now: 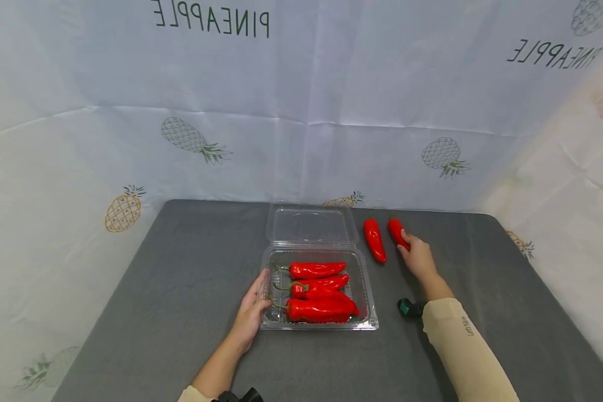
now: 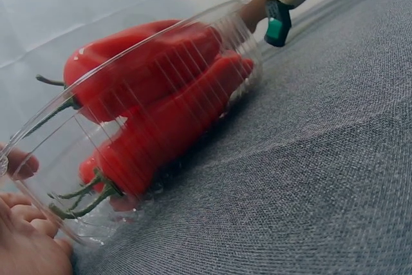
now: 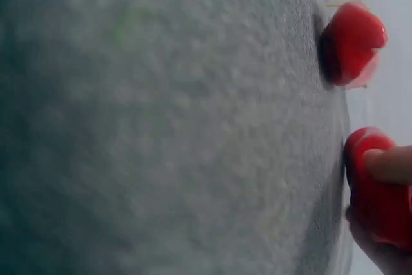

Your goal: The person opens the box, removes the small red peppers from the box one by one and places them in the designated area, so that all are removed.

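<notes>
A clear plastic clamshell container (image 1: pixel 369 312) sits on the table with its lid (image 1: pixel 311 225) folded back. Several red peppers (image 1: pixel 319 310) with green stems lie inside it, stems toward the left. My left hand (image 1: pixel 250 314) holds the container's left side; in the left wrist view the thumb is at the rim and the fingers are against the outer wall. On the right, my right hand (image 1: pixel 419 258) grips a red pepper (image 1: pixel 396 228) between thumb and fingers, low at the tabletop. Another red pepper (image 1: pixel 374 240) lies between that hand and the container.
The table (image 1: pixel 191 268) has a grey cloth-like surface. A white sheet printed with pineapples (image 1: pixel 261 151) hangs behind it and at both sides. A dark wrist device with a green patch (image 1: pixel 407 308) is at the right wrist.
</notes>
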### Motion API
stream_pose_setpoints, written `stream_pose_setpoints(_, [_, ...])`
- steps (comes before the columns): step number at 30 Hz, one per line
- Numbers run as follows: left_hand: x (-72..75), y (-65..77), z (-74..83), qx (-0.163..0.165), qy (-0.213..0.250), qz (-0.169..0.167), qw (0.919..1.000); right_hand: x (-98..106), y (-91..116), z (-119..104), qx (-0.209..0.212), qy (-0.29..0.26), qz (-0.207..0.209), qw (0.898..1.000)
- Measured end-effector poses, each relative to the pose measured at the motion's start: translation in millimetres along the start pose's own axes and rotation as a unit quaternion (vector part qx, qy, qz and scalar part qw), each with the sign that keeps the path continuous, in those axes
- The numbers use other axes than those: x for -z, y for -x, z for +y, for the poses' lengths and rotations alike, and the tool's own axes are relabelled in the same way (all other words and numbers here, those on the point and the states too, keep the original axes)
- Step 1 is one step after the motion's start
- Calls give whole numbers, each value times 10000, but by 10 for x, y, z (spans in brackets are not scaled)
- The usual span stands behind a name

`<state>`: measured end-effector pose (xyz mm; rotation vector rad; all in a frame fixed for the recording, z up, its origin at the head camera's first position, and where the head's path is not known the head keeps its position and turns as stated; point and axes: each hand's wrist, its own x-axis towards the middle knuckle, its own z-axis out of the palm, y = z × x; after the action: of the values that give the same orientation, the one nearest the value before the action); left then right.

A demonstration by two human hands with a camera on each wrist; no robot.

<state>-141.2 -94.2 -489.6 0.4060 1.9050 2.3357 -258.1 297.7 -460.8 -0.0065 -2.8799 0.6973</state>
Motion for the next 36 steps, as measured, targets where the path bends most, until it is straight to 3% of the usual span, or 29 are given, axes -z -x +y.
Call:
stream_pose_setpoints(4, [3, 1, -3, -99, 18, 10, 9999, -25, 27, -18, 235, 314, 86, 9992])
stream_pose_setpoints(9, [-9, 12, 6, 64, -66, 142, 9999, -55, 47, 5, 453, 650, -115, 9968])
stream_pose_setpoints(18, [-13, 11, 21, 248, -201, 270, 9991, -84, 64, -2, 627, 596, 18, 9962])
stream_pose_setpoints(27, [-14, 12, 22, 225, -182, 241, 9993, -60, 101, -69, 602, 885, 88, 9942])
stream_pose_setpoints(36, [-8, 7, 19, 179, -174, 195, 9995, -58, 95, -91, 473, 792, 15, 9957])
